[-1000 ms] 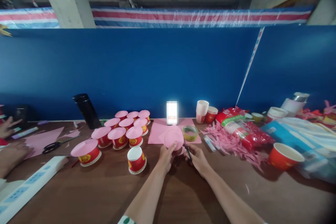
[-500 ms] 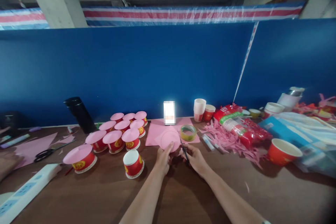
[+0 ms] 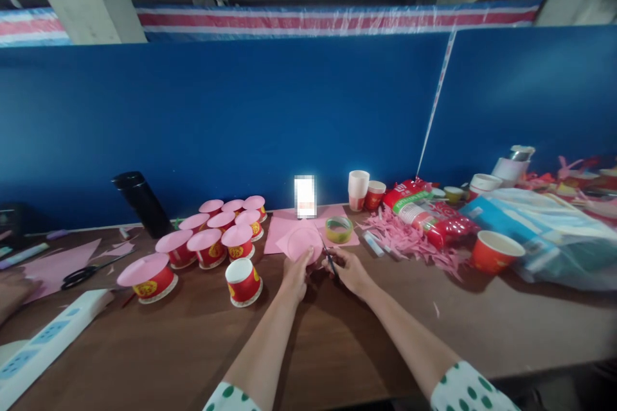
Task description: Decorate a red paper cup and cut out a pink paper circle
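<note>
My left hand grips a pink paper disc that sits over a cup, held just above the brown table. My right hand is closed on small dark scissors whose blades touch the disc's right edge. A sheet of pink paper lies right behind the disc. Left of my hands stands an upside-down red cup with no pink top, and beyond it a cluster of several red cups capped with pink discs.
A tape roll, pink paper scraps, a red cup pack and an open red cup lie to the right. A black flask, black scissors and a white power strip are left. Another person's hand shows at far left.
The view has shifted, so everything sits lower left in frame. My hands have stayed on the pink disc and the scissors. The other person's raised hand at left is out of view.
</note>
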Motion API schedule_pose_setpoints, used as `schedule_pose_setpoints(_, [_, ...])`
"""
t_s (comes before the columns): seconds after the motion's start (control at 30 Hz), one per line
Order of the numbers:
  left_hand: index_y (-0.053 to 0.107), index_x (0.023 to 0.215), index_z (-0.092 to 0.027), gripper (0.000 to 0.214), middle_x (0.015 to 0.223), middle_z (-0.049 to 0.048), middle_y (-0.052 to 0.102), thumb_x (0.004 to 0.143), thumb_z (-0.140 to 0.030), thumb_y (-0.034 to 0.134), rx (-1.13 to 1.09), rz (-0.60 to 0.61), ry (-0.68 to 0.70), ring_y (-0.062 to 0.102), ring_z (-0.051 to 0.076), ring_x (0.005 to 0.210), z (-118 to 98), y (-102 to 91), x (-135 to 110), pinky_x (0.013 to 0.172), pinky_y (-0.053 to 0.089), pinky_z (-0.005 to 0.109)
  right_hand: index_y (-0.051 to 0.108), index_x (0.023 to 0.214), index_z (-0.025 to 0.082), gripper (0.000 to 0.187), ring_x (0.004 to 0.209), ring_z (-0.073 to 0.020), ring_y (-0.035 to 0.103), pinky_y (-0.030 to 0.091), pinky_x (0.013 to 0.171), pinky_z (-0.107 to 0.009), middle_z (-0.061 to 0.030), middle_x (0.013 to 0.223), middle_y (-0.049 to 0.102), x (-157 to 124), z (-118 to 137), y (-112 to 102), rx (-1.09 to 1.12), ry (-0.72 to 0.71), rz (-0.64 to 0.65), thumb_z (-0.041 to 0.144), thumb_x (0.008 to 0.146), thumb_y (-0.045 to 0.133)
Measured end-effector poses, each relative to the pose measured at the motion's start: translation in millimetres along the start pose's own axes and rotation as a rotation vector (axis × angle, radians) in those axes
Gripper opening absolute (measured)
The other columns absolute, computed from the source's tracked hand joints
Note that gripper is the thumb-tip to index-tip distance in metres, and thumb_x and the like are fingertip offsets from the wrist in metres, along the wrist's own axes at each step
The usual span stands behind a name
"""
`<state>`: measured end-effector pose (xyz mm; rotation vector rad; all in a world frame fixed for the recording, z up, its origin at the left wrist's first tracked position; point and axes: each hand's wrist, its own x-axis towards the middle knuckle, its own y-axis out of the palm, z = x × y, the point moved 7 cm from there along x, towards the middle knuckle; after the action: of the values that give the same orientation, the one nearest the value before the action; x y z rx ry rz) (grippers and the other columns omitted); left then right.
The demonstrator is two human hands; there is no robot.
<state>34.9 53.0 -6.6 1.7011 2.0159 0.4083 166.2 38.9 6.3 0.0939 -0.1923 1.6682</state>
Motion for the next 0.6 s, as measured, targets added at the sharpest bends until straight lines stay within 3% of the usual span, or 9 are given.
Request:
schedule_pose_setpoints(0.2, [0.061,0.082,-0.008,0.036,0.066,0.0052,0.066,0.054,-0.023,0.077,-0.004,-0.013,0.035,0.061,0.015,0.051,-0.6,-0.6,-2.0,0.049,0.051,0.026,0.063,0.097,0.016,0.035,0.046,-0.0082,0.048,0.034,0.04,-0.018,0.0021,0.06,0.057,-1.8,0.0,1.2,0.033,0.016,0.0,0.031,0.066,0.066])
schedule_pose_setpoints(0.6, [0.062,0.089,-0.006,0.043,0.081,0.0135,0.068,0.055,-0.029,0.076,0.055,0.018,0.042,0.065,0.022,0.064,5.4,-3.2,2.0,0.057,0.053,0.032,0.062,0.097,0.016,0.038,0.045,-0.0076,0.049,0.032,0.037,-0.016,0.0029,0.059,0.056,-7.0,5.0,2.3,0.105,0.099,-0.008,0.036,0.064,0.067])
